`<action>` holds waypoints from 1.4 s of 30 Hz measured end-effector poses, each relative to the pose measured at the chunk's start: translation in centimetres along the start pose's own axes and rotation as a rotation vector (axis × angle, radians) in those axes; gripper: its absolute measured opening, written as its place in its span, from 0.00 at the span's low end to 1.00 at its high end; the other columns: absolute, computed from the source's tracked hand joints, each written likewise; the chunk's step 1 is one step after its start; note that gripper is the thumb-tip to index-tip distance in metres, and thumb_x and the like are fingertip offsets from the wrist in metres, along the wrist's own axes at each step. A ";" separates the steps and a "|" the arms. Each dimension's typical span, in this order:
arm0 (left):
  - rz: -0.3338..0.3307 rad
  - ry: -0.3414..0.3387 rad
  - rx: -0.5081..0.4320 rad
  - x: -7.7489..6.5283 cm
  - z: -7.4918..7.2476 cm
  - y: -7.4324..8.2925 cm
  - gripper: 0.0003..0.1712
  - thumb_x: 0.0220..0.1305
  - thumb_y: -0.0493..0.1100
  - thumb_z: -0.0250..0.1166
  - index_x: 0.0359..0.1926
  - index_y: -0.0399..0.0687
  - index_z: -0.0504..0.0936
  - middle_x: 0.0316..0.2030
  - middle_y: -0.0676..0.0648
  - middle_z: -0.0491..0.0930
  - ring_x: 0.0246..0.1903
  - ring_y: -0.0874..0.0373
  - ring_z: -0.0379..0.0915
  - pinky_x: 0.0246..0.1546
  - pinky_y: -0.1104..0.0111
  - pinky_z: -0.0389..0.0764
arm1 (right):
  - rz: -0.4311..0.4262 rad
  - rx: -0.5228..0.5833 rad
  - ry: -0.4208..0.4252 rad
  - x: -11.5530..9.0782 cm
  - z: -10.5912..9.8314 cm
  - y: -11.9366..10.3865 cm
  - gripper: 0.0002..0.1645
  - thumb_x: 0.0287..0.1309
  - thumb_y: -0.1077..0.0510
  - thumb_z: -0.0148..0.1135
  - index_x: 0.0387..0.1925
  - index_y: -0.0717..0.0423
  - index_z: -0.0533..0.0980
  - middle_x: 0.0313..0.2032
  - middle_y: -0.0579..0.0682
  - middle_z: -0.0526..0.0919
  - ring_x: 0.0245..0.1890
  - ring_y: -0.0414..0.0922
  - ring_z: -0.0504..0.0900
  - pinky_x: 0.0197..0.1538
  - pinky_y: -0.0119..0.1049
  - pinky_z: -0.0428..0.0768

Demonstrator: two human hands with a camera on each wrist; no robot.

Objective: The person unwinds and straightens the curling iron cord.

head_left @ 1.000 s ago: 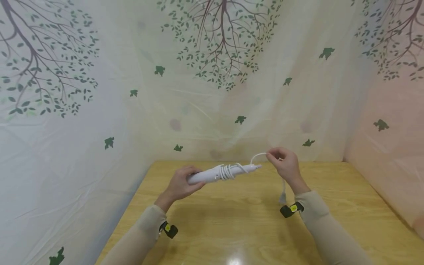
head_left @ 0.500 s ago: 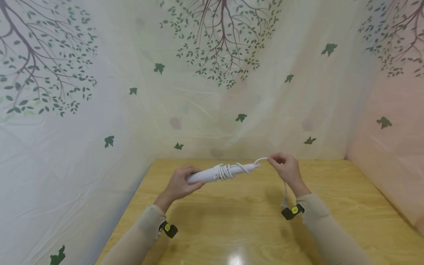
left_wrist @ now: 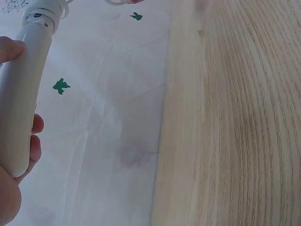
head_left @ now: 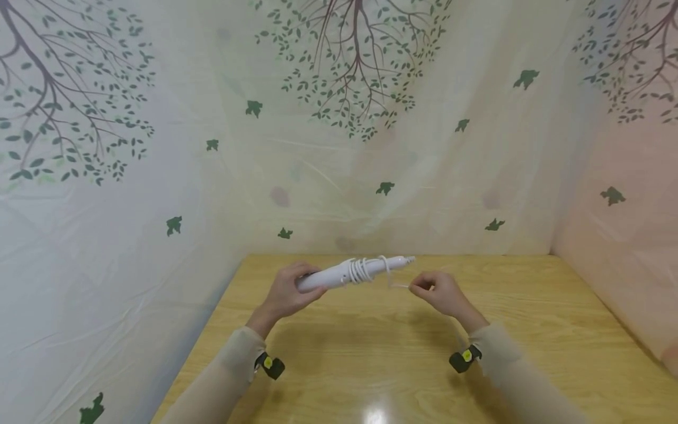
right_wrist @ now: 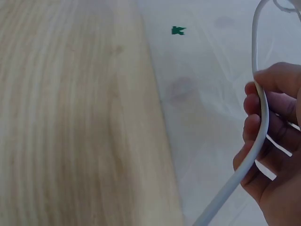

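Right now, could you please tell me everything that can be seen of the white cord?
The white cord is smooth and looks like plastic. Several close turns wrap around the white device, with a looser loop nearer its narrow tip. A free length bends to the right hand, which pinches it between thumb and forefinger. Past the pinch it curves and leaves the bottom of the right wrist view. Its end cannot be made out.

The left hand (head_left: 286, 292) grips 1 smooth white wand (head_left: 329, 277), its narrow tip toward 3 o'clock, tilted slightly up. A white cord (head_left: 360, 271) wraps its middle; the right hand (head_left: 444, 292) pinches a free stretch near the tip, at 6 o'clock from it.
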State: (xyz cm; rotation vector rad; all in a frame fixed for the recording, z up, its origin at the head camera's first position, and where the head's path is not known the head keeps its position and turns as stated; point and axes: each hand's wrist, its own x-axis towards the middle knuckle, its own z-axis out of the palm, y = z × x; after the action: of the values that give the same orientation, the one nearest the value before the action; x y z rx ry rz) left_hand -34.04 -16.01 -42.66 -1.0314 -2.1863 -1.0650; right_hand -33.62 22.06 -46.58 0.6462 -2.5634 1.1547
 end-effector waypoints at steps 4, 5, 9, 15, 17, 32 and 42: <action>-0.007 0.010 0.026 0.1 -0.1 -0.1 0.16 0.50 0.44 0.76 0.41 0.47 0.85 0.36 0.50 0.84 0.34 0.59 0.79 0.33 0.66 0.79 | -0.067 0.021 -0.083 -0.7 0.6 -0.3 0.08 0.61 0.54 0.65 0.34 0.53 0.84 0.28 0.38 0.84 0.29 0.33 0.78 0.32 0.32 0.77; -0.011 0.012 0.032 0.1 -0.2 -0.1 0.16 0.50 0.45 0.76 0.41 0.46 0.85 0.36 0.50 0.84 0.34 0.59 0.79 0.33 0.66 0.79 | -0.083 0.026 -0.096 -0.9 0.6 -0.4 0.08 0.61 0.54 0.65 0.35 0.54 0.84 0.29 0.38 0.84 0.29 0.33 0.78 0.32 0.31 0.77; -0.019 0.023 0.050 0.1 -0.3 -0.2 0.17 0.50 0.45 0.76 0.41 0.45 0.85 0.36 0.49 0.85 0.34 0.57 0.79 0.33 0.65 0.79 | -0.154 0.036 -0.118 -1.6 0.5 -0.9 0.05 0.61 0.55 0.66 0.34 0.51 0.84 0.29 0.37 0.84 0.28 0.32 0.78 0.31 0.31 0.77; -0.041 0.041 0.068 0.0 -0.4 -0.3 0.17 0.50 0.45 0.76 0.41 0.45 0.85 0.36 0.49 0.85 0.33 0.58 0.79 0.32 0.65 0.79 | -0.315 0.049 -0.116 -2.4 -0.2 -2.1 0.02 0.58 0.58 0.68 0.31 0.47 0.84 0.27 0.36 0.83 0.24 0.30 0.73 0.27 0.29 0.75; -0.049 0.040 0.076 0.0 -0.4 -0.3 0.17 0.50 0.45 0.76 0.41 0.46 0.85 0.36 0.49 0.85 0.33 0.58 0.79 0.32 0.66 0.79 | -0.380 0.046 -0.090 -2.7 -0.5 -2.5 0.03 0.56 0.60 0.69 0.31 0.48 0.84 0.27 0.37 0.82 0.24 0.30 0.71 0.26 0.28 0.73; -0.069 0.043 0.083 -0.8 0.0 -0.6 0.16 0.49 0.46 0.77 0.39 0.47 0.85 0.35 0.50 0.84 0.32 0.60 0.78 0.30 0.66 0.79 | -0.715 0.103 0.381 -2.8 -4.7 -8.5 0.18 0.29 0.84 0.69 0.26 0.66 0.82 0.21 0.52 0.81 0.21 0.36 0.70 0.25 0.29 0.69; -0.058 0.022 0.052 -1.0 0.6 -0.4 0.15 0.49 0.46 0.76 0.38 0.48 0.85 0.35 0.51 0.84 0.32 0.60 0.78 0.30 0.68 0.79 | -0.745 0.217 0.446 0.3 -7.6 -7.2 0.03 0.49 0.75 0.69 0.25 0.70 0.81 0.23 0.57 0.82 0.24 0.35 0.73 0.30 0.23 0.71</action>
State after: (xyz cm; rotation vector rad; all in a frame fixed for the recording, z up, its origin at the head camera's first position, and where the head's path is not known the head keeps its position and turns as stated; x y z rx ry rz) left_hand -33.80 -16.15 -43.87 -0.9349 -2.2266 -1.0337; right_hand -29.98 23.48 -36.91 1.1142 -1.6134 1.1310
